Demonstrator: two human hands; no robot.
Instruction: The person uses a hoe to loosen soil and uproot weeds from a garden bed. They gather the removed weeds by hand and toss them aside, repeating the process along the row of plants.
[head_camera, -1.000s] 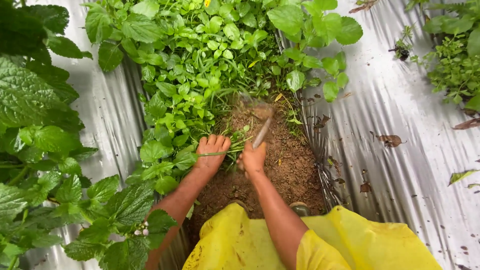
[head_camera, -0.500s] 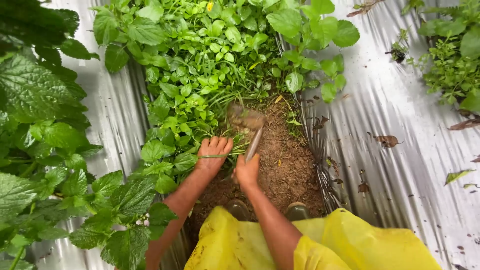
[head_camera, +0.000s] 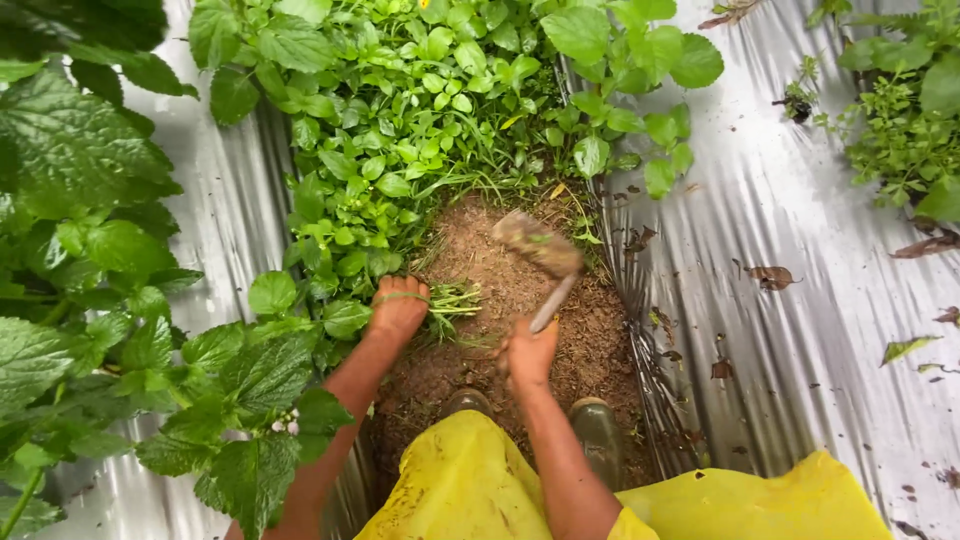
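My left hand (head_camera: 398, 308) is closed around a bunch of small green weeds (head_camera: 452, 300) at the left edge of a bare soil strip (head_camera: 520, 320). My right hand (head_camera: 528, 352) grips the handle of a short hand hoe (head_camera: 540, 250), whose soil-caked blade is lifted and blurred above the dirt. A dense patch of low green weeds (head_camera: 420, 110) fills the strip beyond the hands. I wear yellow rain gear (head_camera: 470, 490), and two boot tips (head_camera: 595, 420) show at the near end of the soil.
Silver plastic mulch (head_camera: 800, 250) covers the ground on both sides of the strip, with dead leaves scattered on it. Large-leaved green plants (head_camera: 90, 250) crowd the left side. More weeds (head_camera: 900, 130) grow at the upper right.
The right hand has drawn back toward me and raised the hoe blade to the right. The left hand stays on the weeds, which now show more clearly beside it.
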